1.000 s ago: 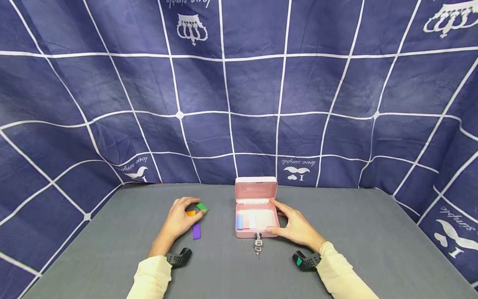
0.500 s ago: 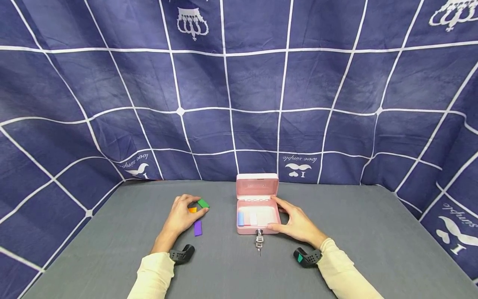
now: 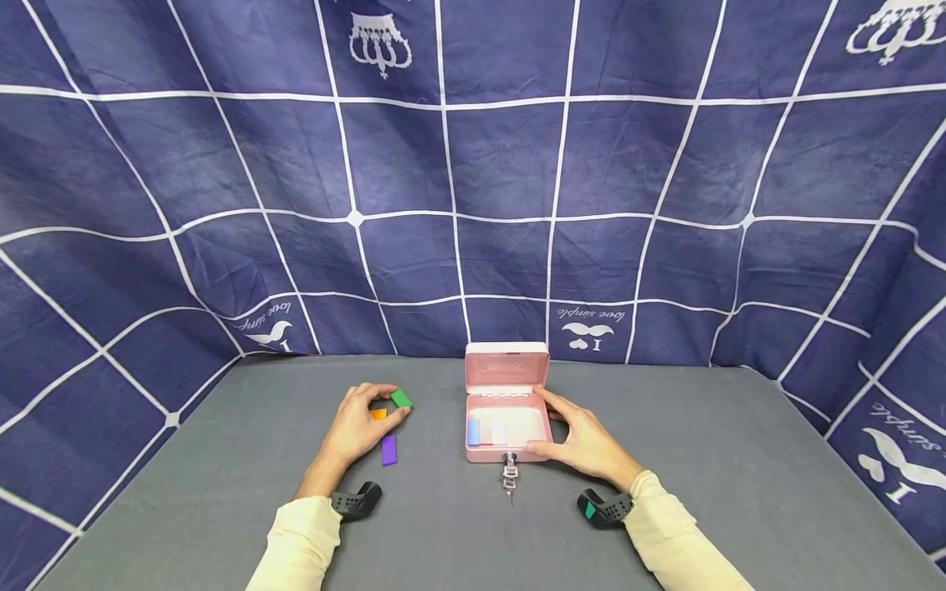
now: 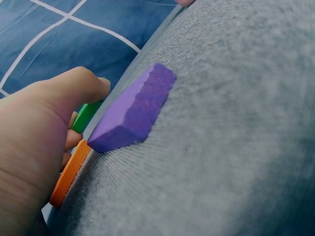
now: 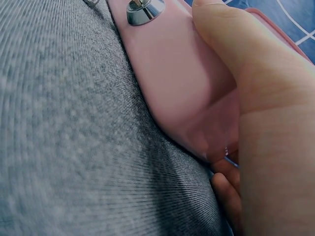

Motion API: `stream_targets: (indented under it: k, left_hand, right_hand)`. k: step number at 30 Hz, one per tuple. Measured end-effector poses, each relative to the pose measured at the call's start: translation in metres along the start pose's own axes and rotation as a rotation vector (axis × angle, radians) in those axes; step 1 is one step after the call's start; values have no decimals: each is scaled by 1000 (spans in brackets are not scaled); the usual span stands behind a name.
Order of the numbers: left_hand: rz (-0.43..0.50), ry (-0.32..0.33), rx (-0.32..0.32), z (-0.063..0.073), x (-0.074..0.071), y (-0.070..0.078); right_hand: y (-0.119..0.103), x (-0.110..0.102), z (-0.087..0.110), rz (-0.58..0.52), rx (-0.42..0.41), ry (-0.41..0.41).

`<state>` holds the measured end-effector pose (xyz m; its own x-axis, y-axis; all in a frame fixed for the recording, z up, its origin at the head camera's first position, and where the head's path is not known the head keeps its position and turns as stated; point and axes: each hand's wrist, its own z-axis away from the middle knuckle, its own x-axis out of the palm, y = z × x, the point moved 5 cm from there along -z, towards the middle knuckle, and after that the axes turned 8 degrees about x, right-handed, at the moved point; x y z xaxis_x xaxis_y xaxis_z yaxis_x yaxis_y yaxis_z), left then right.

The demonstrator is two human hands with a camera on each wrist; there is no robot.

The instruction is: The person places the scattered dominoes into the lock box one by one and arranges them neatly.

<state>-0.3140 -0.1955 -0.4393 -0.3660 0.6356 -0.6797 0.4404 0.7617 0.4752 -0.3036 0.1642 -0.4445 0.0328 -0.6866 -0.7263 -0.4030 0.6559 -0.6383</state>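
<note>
My left hand [image 3: 357, 427] pinches a green block [image 3: 401, 398] between thumb and fingers, at the left of the table. Close under that hand lie an orange block [image 3: 378, 414], partly hidden, and a purple block [image 3: 389, 450]; the left wrist view shows the purple block [image 4: 133, 110] with a wavy edge. My right hand [image 3: 584, 443] grips the right side of a pink metal cash box [image 3: 497, 454], thumb at the front edge and fingers toward the back corner. The box's lid [image 3: 507, 369] stands raised. Inside, at the left, lie a blue block [image 3: 474, 432] and a whitish piece [image 3: 498, 432].
Keys [image 3: 510, 480] hang from the lock on the box's front. The grey table [image 3: 458, 533] ends at a dark blue curtain [image 3: 502, 164] with white lines. A black band [image 3: 357, 502] sits on each wrist.
The green block has shifted slightly away from me and turned a little, now between my left thumb and fingers. My right hand stays on the box. The head view has tilted slightly.
</note>
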Motion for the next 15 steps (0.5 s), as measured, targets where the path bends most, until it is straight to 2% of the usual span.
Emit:
stream_targets:
  k: [8,15]
  left_hand:
    - [39,45,10,-4,-4,3]
    - [77,70,-39,-6,-6,1]
  right_hand:
    - [1,-2,-1,2,-1,-1]
    - [0,0,0,1,-2,-3]
